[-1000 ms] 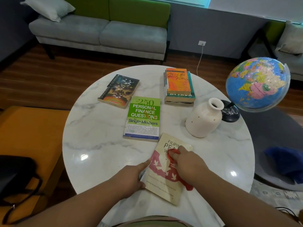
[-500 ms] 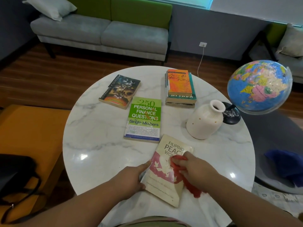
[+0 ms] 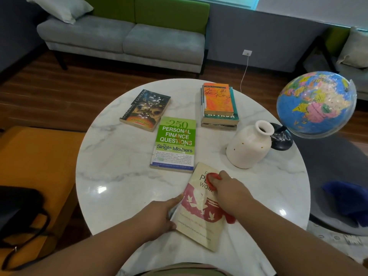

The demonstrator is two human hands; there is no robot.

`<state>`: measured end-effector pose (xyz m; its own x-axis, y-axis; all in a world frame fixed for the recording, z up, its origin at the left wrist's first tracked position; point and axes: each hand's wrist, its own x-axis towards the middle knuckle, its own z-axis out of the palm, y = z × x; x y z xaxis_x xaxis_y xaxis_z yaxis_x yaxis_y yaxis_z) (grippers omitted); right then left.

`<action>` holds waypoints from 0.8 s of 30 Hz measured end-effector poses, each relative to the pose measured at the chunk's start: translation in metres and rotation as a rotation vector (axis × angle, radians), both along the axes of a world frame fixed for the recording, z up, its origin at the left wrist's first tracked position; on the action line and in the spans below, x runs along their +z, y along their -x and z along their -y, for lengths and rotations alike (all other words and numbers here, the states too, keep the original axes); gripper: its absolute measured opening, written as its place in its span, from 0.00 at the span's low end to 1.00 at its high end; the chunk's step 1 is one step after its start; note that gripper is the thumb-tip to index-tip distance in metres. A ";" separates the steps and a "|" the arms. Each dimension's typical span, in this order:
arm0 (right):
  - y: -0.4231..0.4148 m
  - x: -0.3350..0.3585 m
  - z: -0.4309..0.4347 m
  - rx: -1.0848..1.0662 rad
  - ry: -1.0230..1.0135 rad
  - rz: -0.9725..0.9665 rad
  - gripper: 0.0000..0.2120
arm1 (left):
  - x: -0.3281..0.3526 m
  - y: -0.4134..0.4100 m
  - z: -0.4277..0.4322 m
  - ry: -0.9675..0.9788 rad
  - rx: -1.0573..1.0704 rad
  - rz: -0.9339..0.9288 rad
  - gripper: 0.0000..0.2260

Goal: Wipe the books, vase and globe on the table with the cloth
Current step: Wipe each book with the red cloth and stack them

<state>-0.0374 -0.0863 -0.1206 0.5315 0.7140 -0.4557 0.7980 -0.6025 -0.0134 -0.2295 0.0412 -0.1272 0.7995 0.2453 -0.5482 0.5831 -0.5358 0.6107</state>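
A cream and pink book [image 3: 201, 214] lies near the front edge of the round marble table [image 3: 119, 176]. My left hand [image 3: 159, 216] holds its left edge. My right hand [image 3: 231, 194] grips a red cloth [image 3: 214, 177] and presses it on the book's upper part, over the title. Beyond it lie a green book [image 3: 175, 144] and a dark book [image 3: 146, 109]. An orange book tops a stack [image 3: 219, 104] at the back. The white vase [image 3: 249, 148] stands right of centre, and the globe [image 3: 316, 104] leans out over the table's right edge.
An orange seat [image 3: 35, 168] with a black bag [image 3: 18, 216] stands left of the table. A grey and green sofa [image 3: 127, 36] is at the back. A grey round seat with a blue cloth [image 3: 346, 198] is to the right.
My right hand slid the cloth down toward the book's right side, then back up onto the title. My left hand kept its hold on the book's left edge.
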 end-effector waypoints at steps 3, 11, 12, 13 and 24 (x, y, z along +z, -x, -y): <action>0.021 0.001 -0.003 0.141 -0.001 -0.187 0.24 | -0.002 0.001 -0.001 -0.025 -0.020 0.011 0.38; 0.022 -0.002 -0.009 0.120 -0.006 -0.107 0.27 | -0.005 0.000 -0.003 -0.031 -0.019 0.015 0.38; 0.028 0.000 -0.006 0.185 -0.004 -0.179 0.26 | -0.005 0.001 -0.004 -0.027 -0.023 0.019 0.38; 0.030 0.001 -0.002 0.234 -0.005 -0.235 0.24 | -0.006 0.001 -0.004 -0.025 -0.028 0.018 0.38; 0.053 -0.019 0.012 0.423 -0.018 -0.248 0.27 | -0.018 0.002 -0.012 0.015 -0.023 0.012 0.38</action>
